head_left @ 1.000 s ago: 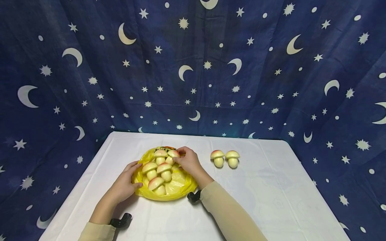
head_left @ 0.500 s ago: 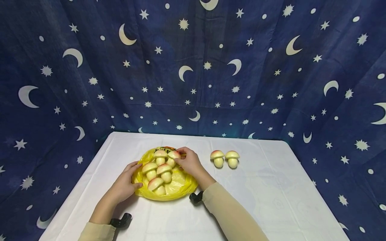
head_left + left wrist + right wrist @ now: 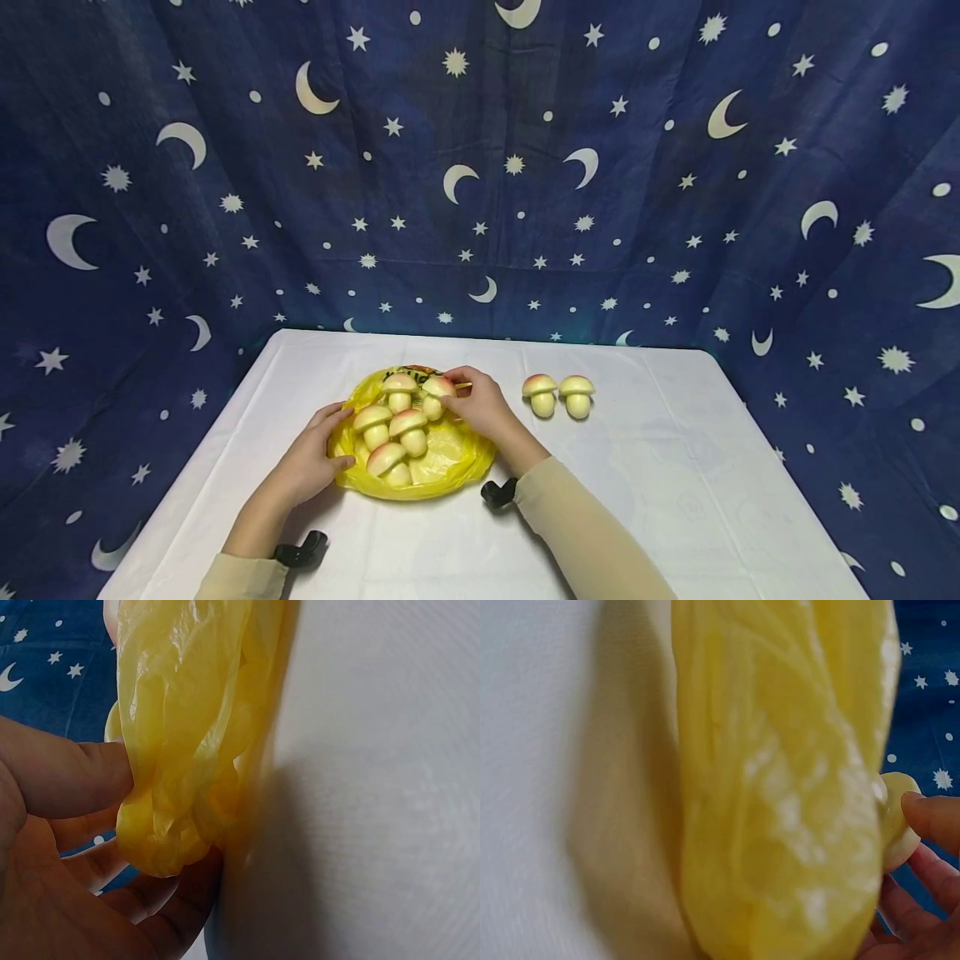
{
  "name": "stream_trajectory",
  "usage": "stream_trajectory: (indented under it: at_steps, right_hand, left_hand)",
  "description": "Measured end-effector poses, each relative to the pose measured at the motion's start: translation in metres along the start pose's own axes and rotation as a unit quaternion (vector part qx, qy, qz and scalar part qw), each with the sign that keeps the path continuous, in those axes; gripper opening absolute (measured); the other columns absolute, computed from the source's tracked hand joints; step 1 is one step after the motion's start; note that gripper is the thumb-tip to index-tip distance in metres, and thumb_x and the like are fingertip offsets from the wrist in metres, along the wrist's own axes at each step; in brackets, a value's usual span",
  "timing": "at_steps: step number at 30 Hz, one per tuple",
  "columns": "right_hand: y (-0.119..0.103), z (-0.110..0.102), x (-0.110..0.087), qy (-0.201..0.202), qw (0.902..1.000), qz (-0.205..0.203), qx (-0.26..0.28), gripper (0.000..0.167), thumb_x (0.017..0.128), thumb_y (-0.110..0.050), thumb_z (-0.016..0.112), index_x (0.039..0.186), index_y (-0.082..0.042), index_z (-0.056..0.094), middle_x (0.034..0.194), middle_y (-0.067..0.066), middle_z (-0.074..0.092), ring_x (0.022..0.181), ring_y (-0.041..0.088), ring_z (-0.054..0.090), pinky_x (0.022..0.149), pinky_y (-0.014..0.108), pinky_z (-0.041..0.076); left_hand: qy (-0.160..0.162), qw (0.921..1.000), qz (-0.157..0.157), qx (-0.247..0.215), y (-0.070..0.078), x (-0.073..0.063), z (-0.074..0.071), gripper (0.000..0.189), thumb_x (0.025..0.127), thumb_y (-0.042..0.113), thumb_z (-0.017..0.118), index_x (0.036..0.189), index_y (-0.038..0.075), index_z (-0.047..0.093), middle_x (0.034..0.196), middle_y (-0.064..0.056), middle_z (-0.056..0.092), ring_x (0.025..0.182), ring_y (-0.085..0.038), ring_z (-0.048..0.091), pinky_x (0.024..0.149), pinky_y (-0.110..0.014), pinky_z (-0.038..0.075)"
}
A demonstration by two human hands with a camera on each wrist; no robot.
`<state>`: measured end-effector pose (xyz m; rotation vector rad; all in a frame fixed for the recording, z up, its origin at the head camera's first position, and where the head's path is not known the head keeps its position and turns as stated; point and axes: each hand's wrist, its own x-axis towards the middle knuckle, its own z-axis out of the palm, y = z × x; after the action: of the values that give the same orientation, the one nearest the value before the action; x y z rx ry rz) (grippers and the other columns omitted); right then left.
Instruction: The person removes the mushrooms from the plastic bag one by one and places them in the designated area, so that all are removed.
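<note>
In the head view, a yellow plastic bag [image 3: 446, 475], its mouth spread wide, lies on the table with several pale toy mushrooms [image 3: 411, 437] inside, their caps tinged red. My left hand [image 3: 303, 458] holds the bag's left side. The left wrist view shows the thumb on the yellow plastic [image 3: 180, 712] and the fingers curled around its edge. At the far right of the bag, my right hand [image 3: 480, 408] pinches one toy mushroom [image 3: 435, 407] by its cap. The right wrist view has that toy mushroom [image 3: 901, 840] between thumb and fingers, partly hidden behind the bag.
Two more toy mushrooms [image 3: 541, 404] [image 3: 577, 406] stand side by side to the right of the bag. A white cloth covers the table [image 3: 675, 467]. Behind it hangs a dark blue curtain [image 3: 420, 275] with moons and stars.
My right hand and the toy mushroom it pinches have shifted slightly to the right, and the wrist has moved right too. The left hand stays in place.
</note>
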<state>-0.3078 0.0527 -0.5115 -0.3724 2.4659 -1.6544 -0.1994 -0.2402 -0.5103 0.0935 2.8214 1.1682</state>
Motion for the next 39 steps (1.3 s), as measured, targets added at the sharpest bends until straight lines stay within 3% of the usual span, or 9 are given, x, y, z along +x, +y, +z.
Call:
stream_trajectory:
  at_steps: [7,13,23,39]
  right_hand:
    - [-0.001,-0.009,-0.006,0.008,0.9999,-0.002,-0.013,0.037,0.095,-0.012,0.08,0.13,-0.015,0.072,0.133,0.009,0.071,0.109,0.023,0.073,0.085,0.031,0.066]
    - [-0.001,-0.018,-0.011,0.006,0.9998,-0.016,0.0,0.039,0.095,-0.011,0.08,0.133,-0.011,0.071,0.135,0.013,0.071,0.112,0.028,0.073,0.084,0.033,0.067]
    - [-0.003,-0.038,-0.023,0.005,0.999,-0.015,-0.042,0.038,0.096,-0.017,0.079,0.133,-0.018,0.071,0.136,0.004,0.072,0.122,0.03,0.069,0.096,0.04,0.064]
    - [-0.008,-0.061,-0.05,0.009,0.9981,-0.01,-0.06,0.037,0.095,-0.018,0.08,0.13,-0.022,0.073,0.132,-0.001,0.073,0.124,0.029,0.069,0.092,0.04,0.065]
  left_hand:
    - [-0.003,0.9999,-0.011,0.001,0.0,0.0,0.0,0.079,0.093,0.005,0.078,0.162,0.001,0.042,0.175,-0.021,0.026,0.162,-0.051,0.026,0.131,-0.068,0.023]
    - [-0.002,1.0,-0.008,0.004,-0.001,0.001,0.0,0.078,0.093,0.005,0.078,0.162,0.0,0.042,0.175,-0.021,0.026,0.162,-0.051,0.027,0.131,-0.068,0.024]
    - [-0.002,0.9999,-0.011,0.0,0.0,0.0,0.001,0.078,0.093,0.005,0.078,0.162,0.0,0.042,0.175,-0.021,0.026,0.162,-0.051,0.026,0.131,-0.069,0.023]
    - [-0.001,1.0,-0.005,0.0,-0.002,0.0,0.0,0.078,0.093,0.004,0.077,0.162,0.0,0.042,0.175,-0.021,0.027,0.162,-0.051,0.027,0.131,-0.069,0.022]
